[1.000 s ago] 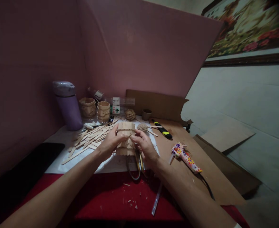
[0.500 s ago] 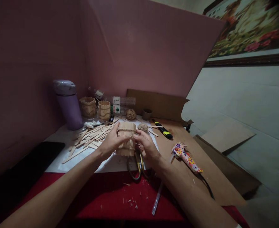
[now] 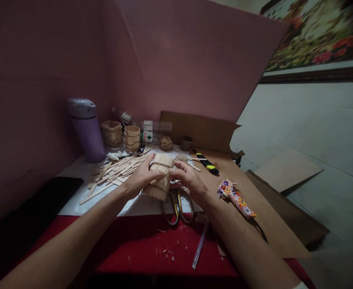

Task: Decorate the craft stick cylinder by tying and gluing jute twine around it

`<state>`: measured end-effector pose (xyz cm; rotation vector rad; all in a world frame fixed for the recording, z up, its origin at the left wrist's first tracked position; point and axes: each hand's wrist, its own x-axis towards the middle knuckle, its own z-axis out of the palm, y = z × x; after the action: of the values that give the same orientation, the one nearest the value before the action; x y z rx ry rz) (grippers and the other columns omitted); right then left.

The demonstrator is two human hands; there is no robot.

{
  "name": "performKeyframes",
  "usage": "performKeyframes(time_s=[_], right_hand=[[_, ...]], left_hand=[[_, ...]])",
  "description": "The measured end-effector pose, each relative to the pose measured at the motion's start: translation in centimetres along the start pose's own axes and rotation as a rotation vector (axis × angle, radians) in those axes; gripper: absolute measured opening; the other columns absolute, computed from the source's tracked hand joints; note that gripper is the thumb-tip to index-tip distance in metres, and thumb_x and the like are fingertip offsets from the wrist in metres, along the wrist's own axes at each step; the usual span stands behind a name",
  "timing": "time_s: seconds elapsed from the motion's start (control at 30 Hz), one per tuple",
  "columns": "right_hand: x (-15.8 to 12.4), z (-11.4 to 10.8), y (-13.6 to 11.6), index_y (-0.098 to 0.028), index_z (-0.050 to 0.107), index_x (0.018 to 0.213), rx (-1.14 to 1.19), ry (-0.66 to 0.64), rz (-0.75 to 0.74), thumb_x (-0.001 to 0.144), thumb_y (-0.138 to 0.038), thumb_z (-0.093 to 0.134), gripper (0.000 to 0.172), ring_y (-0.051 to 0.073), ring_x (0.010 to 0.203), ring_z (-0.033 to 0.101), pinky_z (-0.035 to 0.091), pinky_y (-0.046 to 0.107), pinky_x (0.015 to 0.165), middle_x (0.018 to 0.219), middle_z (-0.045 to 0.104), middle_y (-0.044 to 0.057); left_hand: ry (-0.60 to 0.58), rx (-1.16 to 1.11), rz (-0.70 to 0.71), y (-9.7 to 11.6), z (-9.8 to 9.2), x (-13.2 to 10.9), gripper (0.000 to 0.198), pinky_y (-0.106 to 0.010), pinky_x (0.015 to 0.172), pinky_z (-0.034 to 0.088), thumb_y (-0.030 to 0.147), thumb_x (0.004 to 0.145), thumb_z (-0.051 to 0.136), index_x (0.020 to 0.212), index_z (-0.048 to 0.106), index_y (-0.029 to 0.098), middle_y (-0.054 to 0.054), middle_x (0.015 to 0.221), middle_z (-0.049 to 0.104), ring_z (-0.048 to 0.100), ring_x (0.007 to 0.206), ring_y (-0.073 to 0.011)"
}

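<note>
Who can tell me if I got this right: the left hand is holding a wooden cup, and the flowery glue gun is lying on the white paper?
Not quite: the flowery glue gun is lying on the brown cardboard, as the head view shows. The left hand is holding a wooden cup.

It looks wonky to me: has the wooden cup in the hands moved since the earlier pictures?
Yes. The wooden cup has tilted: its top now leans right and its bottom swung left, against the scissors.
</note>
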<state>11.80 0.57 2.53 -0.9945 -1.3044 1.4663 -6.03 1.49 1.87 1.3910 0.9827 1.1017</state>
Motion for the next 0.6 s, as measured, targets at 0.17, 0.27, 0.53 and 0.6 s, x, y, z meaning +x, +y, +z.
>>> performKeyframes(time_s=[0.17, 0.27, 0.53, 0.6], right_hand=[[0.3, -0.8, -0.2, -0.018, 0.057, 0.112, -0.085, -0.055, 0.038, 0.06, -0.044, 0.08, 0.062, 0.019, 0.079, 0.067, 0.054, 0.025, 0.057, 0.089, 0.069, 0.004], [0.3, -1.0, -0.2, -0.018, 0.056, 0.112, -0.138, -0.083, 0.052, 0.062, -0.047, 0.08, 0.062, 0.018, 0.076, 0.066, 0.053, 0.024, 0.055, 0.086, 0.068, 0.004], [0.6, -1.7, -0.1, -0.017, 0.055, 0.115, -0.21, -0.146, 0.051, 0.068, -0.04, 0.08, 0.058, 0.017, 0.068, 0.068, 0.052, 0.022, 0.048, 0.082, 0.07, 0.003], [0.6, -1.9, -0.1, -0.017, 0.052, 0.12, -0.208, -0.124, 0.049, 0.07, -0.037, 0.08, 0.061, 0.017, 0.067, 0.069, 0.052, 0.021, 0.046, 0.079, 0.07, 0.003]], left_hand=[[-0.02, 0.057, -0.042, 0.0, -0.1, -0.1, 0.106, -0.038, 0.103, 0.045, 0.035, 0.067, 0.071, 0.157, 0.02, 0.01, -0.018, 0.154, 0.041, 0.048, 0.133, -0.0329], [-0.038, 0.058, -0.065, 0.2, 0.0, -0.1, 0.108, -0.041, 0.099, 0.048, 0.035, 0.066, 0.07, 0.158, 0.018, 0.01, -0.019, 0.15, 0.046, 0.053, 0.127, -0.0342], [-0.054, 0.101, -0.089, 0.5, 0.1, -0.3, 0.11, -0.04, 0.099, 0.047, 0.035, 0.064, 0.07, 0.158, 0.018, 0.008, -0.019, 0.149, 0.047, 0.054, 0.125, -0.0338], [-0.068, 0.083, -0.104, 0.6, 0.1, -0.4, 0.111, -0.04, 0.095, 0.048, 0.036, 0.064, 0.07, 0.158, 0.017, 0.008, -0.019, 0.144, 0.052, 0.057, 0.12, -0.0339]])
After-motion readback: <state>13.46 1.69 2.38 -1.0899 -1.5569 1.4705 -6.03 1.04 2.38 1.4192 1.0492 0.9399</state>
